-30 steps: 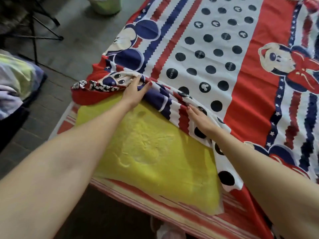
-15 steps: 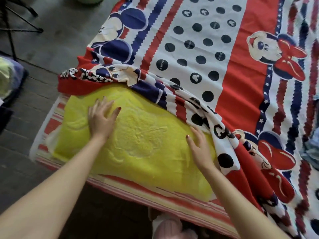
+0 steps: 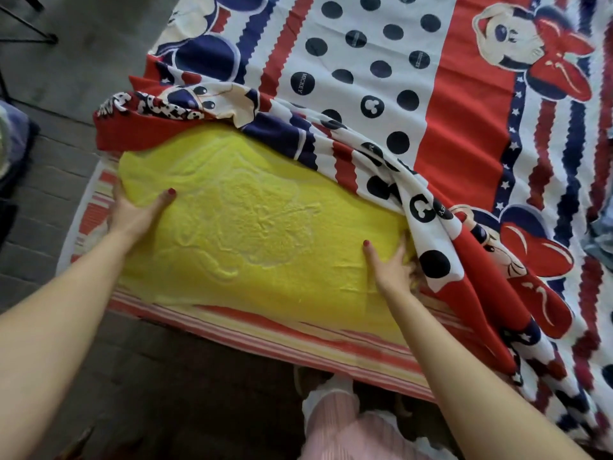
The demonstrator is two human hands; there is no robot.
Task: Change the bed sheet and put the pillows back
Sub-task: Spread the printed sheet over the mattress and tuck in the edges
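Note:
A yellow pillow [image 3: 252, 227] with an embossed pattern lies across the near end of the red-and-cream striped mattress [image 3: 298, 340]. My left hand [image 3: 136, 210] grips the pillow's left end, thumb on top and fingers round the edge. At the pillow's right end, my right hand [image 3: 391, 263] holds it with the thumb on top and the fingers curled by the sheet's edge. The red, white and blue cartoon bed sheet [image 3: 365, 61] covers the rest of the bed. Its near edge is bunched in a fold along the far side of the pillow.
Grey tiled floor [image 3: 83, 61] lies to the left of the bed. A dark bundle of bedding [image 3: 13, 144] sits at the left edge, and a black stand's leg [image 3: 33, 31] is at the top left. My pink-clothed legs [image 3: 335, 423] stand against the bed's near edge.
Both hands left the folded sheet edge and slid outward over the pillow. They now hold its left and right ends, and the view has moved closer.

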